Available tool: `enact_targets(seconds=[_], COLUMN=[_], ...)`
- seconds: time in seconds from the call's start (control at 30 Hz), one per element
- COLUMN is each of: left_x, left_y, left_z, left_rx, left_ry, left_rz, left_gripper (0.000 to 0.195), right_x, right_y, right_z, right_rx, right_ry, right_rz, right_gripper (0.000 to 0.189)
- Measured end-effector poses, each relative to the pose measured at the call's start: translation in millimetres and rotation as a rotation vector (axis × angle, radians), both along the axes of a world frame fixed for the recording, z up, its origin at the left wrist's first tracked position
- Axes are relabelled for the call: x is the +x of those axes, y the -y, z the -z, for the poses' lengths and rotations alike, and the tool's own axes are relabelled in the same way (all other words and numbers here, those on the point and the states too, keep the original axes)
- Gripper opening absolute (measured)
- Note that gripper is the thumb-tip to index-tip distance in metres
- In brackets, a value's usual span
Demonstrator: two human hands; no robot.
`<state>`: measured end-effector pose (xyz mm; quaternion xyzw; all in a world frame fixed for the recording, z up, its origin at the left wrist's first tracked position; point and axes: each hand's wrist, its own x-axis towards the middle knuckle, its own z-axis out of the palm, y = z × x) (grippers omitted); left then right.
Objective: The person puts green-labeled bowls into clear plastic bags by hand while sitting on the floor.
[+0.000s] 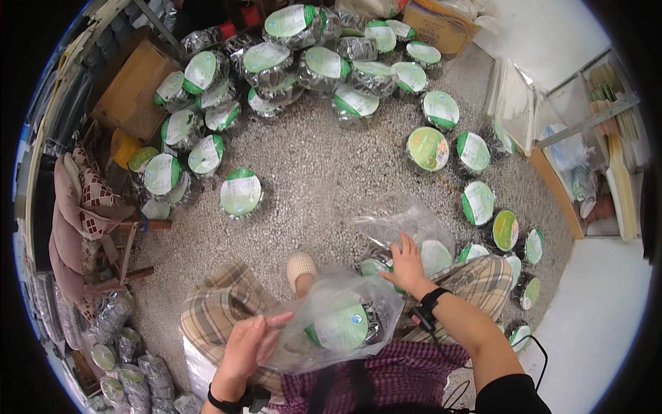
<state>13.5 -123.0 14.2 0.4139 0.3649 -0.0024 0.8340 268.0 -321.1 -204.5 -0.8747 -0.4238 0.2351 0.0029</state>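
On my lap lies a clear plastic bag (pixel 289 349) with a bowl (pixel 341 323) inside it, its round lid green and white. My left hand (pixel 251 339) holds the bag at its left side, with the fingertips partly behind the film. My right hand (pixel 408 266) is beyond the bag, over my right knee, with its fingers spread. Beside its fingers are a lidded bowl (pixel 436 257) and a crumpled sheet of clear plastic (pixel 395 220); whether the fingertips touch them I cannot tell. Another lidded bowl (pixel 375 267) is partly hidden below that hand.
Film-wrapped bowls (pixel 323 64) form an arc on the speckled floor (pixel 315 171), some stacked. One bowl (pixel 241 194) stands apart at left. A cushioned chair (pixel 77 222) and a cardboard box (pixel 132 88) are at left, a shelf (pixel 595 129) at right. Stacked wrapped bowls (pixel 137 383) stand lower left.
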Motion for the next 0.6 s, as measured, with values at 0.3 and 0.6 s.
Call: enact_targets(seconds=[0.3, 0.6], left_x=[16, 31], left_y=[12, 16], left_z=[2, -2], left_rx=[0.038, 0.052], left_ry=[0.003, 0.024], left_rz=[-0.112, -0.142], left_gripper=[0.044, 0.038], right_x=[-56, -36], right_y=[19, 33], right_z=[-14, -211], right_rx=[0.259, 1.21], right_ry=[-0.015, -0.377], right_rz=[0.797, 0.375], right_gripper=[0.077, 0.083])
